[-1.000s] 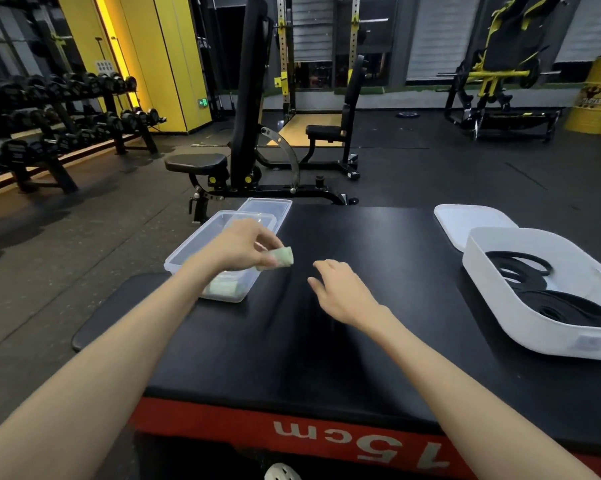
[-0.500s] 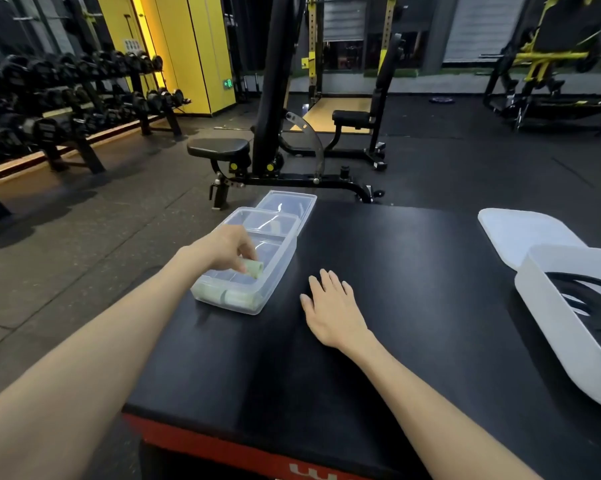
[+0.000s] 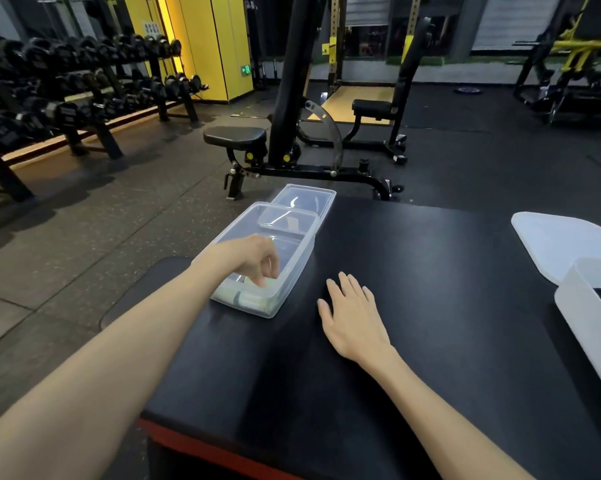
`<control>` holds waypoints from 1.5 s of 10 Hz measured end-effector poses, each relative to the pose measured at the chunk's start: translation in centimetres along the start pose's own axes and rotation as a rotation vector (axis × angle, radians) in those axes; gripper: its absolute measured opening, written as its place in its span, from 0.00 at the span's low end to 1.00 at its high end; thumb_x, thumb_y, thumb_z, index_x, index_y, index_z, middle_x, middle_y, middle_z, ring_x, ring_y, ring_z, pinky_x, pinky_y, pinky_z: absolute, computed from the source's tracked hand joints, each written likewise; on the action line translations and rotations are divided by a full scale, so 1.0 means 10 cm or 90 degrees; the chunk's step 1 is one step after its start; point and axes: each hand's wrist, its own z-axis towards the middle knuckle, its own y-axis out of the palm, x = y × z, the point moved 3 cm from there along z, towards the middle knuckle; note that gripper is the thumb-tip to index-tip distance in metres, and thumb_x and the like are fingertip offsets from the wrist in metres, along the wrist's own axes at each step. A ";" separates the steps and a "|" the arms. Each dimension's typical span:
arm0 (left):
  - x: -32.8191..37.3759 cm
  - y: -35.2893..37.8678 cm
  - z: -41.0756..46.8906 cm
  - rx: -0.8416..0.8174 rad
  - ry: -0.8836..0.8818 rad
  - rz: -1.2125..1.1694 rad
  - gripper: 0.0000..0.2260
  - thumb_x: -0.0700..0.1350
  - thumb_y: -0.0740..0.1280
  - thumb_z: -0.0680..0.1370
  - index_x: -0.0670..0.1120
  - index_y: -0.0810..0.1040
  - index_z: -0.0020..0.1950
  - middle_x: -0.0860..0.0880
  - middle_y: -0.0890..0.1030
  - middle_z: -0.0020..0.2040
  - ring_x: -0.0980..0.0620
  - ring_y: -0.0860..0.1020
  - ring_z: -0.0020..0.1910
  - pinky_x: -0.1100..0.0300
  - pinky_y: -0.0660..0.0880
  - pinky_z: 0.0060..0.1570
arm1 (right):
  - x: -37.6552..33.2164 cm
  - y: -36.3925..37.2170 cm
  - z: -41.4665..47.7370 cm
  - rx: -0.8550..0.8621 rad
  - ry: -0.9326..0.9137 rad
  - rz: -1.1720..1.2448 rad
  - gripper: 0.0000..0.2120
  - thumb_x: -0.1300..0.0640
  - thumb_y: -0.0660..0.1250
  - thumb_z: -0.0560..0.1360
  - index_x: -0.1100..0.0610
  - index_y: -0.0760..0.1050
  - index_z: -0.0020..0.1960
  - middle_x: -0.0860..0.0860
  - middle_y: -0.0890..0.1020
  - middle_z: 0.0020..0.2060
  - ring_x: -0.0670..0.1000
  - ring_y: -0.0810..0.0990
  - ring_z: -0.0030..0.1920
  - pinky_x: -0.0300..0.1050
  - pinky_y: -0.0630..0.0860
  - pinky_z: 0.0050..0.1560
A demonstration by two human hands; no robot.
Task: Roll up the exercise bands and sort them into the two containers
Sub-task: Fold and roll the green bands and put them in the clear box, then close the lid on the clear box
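Roll (image 3: 270, 282) now down inside clear box (image 3: 294, 276), off table (image 3: 430, 323). Left hand (image 3: 254, 258) curled over it; gripping or released, cannot tell. Right hand (image 3: 352, 313) flat, fingers straight. Placement nearly finished.

We look across a gym. Left: a long black rack of black dumbbells (image 3: 67, 98) stands on the grey speckled floor (image 3: 101, 220), with a warm glow along its base. Behind it, glossy yellow wall panels (image 3: 205, 39) flank a small green exit sign (image 3: 245, 69). Centre: a black padded exercise seat on a steel frame (image 3: 235, 136); beyond it, a pale wooden lifting platform (image 3: 358, 105). Right: black rubber flooring (image 3: 482, 161) and a yellow-and-black machine (image 3: 569, 57). Foreground: the black padded bench (image 3: 413, 306) with a red lower edge.
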 end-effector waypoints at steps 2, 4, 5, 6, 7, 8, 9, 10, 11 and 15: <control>-0.04 0.05 -0.02 0.055 0.009 0.009 0.11 0.34 0.71 0.71 0.49 0.77 0.45 0.51 0.76 0.46 0.50 0.76 0.43 0.61 0.72 0.38 | -0.02 0.01 0.00 -0.008 0.004 0.004 0.24 0.47 0.46 0.82 0.56 0.56 0.75 0.55 0.54 0.76 0.53 0.48 0.76 0.50 0.47 0.74; -0.14 0.09 -0.05 0.017 0.015 -0.018 0.08 0.41 0.70 0.74 0.51 0.76 0.49 0.52 0.75 0.48 0.54 0.74 0.45 0.64 0.70 0.42 | -0.03 -0.01 -0.03 -0.022 0.009 0.005 0.24 0.47 0.46 0.82 0.55 0.55 0.76 0.54 0.53 0.76 0.52 0.47 0.76 0.50 0.46 0.74; -0.16 0.01 -0.07 -0.009 0.009 -0.061 0.08 0.47 0.71 0.74 0.50 0.79 0.52 0.54 0.77 0.47 0.56 0.76 0.41 0.64 0.70 0.37 | -0.03 -0.01 -0.03 -0.021 0.009 0.011 0.24 0.47 0.46 0.82 0.55 0.55 0.75 0.54 0.53 0.76 0.52 0.47 0.76 0.50 0.46 0.74; -0.14 -0.07 -0.07 -0.003 0.010 -0.070 0.06 0.50 0.67 0.76 0.52 0.80 0.50 0.54 0.80 0.46 0.57 0.77 0.43 0.62 0.71 0.45 | -0.01 -0.02 -0.02 -0.018 0.009 0.006 0.24 0.47 0.46 0.82 0.54 0.55 0.75 0.53 0.53 0.76 0.52 0.47 0.76 0.49 0.46 0.75; -0.13 -0.12 -0.05 -0.008 0.011 -0.073 0.05 0.49 0.65 0.77 0.50 0.79 0.47 0.53 0.82 0.43 0.56 0.79 0.40 0.60 0.72 0.48 | -0.02 -0.03 -0.02 -0.012 0.007 0.003 0.24 0.47 0.46 0.82 0.54 0.55 0.75 0.53 0.53 0.76 0.52 0.48 0.76 0.49 0.46 0.74; -0.13 -0.15 -0.03 -0.007 0.014 -0.075 0.05 0.49 0.65 0.77 0.49 0.79 0.47 0.53 0.82 0.42 0.56 0.80 0.40 0.58 0.74 0.51 | -0.02 -0.03 -0.02 -0.013 0.004 0.004 0.24 0.47 0.46 0.82 0.54 0.55 0.75 0.53 0.53 0.76 0.52 0.48 0.76 0.49 0.46 0.74; -0.14 -0.20 -0.01 0.031 0.028 -0.083 0.06 0.49 0.65 0.77 0.49 0.79 0.45 0.53 0.82 0.41 0.56 0.80 0.38 0.58 0.74 0.48 | -0.02 -0.03 -0.02 -0.018 0.005 0.010 0.24 0.47 0.46 0.82 0.54 0.55 0.75 0.53 0.53 0.76 0.52 0.48 0.76 0.49 0.46 0.74; -0.17 -0.26 0.00 0.080 0.060 -0.112 0.06 0.49 0.65 0.78 0.51 0.79 0.43 0.54 0.82 0.39 0.57 0.79 0.36 0.60 0.74 0.44 | -0.01 -0.02 -0.01 -0.035 0.007 0.013 0.24 0.47 0.47 0.82 0.54 0.56 0.75 0.53 0.53 0.76 0.52 0.48 0.76 0.49 0.46 0.74; -0.18 -0.33 0.02 0.116 0.078 -0.141 0.05 0.48 0.65 0.78 0.50 0.79 0.45 0.52 0.82 0.42 0.58 0.79 0.38 0.62 0.74 0.43 | -0.02 -0.10 0.09 -0.039 0.010 0.027 0.16 0.50 0.52 0.80 0.57 0.69 0.62 0.54 0.69 0.67 0.56 0.61 0.71 0.49 0.61 0.68; -0.46 -0.89 0.78 0.293 -0.051 -0.349 0.06 0.42 0.66 0.76 0.45 0.83 0.44 0.49 0.83 0.42 0.53 0.81 0.41 0.61 0.75 0.43 | 0.12 -0.87 1.54 -0.075 0.170 0.323 0.13 0.65 0.56 0.69 0.70 0.78 0.44 0.61 0.83 0.38 0.53 0.78 0.31 0.43 0.75 0.32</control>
